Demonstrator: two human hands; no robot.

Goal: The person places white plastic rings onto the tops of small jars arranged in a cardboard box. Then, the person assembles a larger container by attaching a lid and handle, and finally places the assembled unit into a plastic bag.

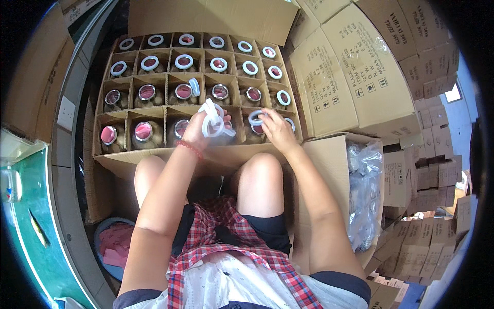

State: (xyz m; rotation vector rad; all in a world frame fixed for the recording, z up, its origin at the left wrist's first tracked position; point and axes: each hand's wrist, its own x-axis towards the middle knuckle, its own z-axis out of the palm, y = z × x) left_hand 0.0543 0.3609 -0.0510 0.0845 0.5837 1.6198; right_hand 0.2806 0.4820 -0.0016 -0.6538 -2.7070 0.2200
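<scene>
A divided cardboard box (200, 153) in front of my knees holds rows of glass flask liners, each standing in its own cell. White plastic rings sit on the mouths of the two far rows and some at the right; several nearer liners (146, 92) show bare silvery rims with pink inside. One ring (194, 86) leans on edge at a third-row liner. My left hand (193, 133) is closed around a bunch of white rings (211, 122) above the nearest row. Between its fingertips, my right hand (278, 130) pinches one ring (256, 118), at a nearest-row liner's mouth.
Large printed cartons (355, 72) are stacked at the right. Beside my right arm, an open box contains clear plastic bags (366, 190). At the lower left stands a blue basin (101, 256) of pink pieces, near a green tabletop (49, 247) with a slim pointed tool (37, 229).
</scene>
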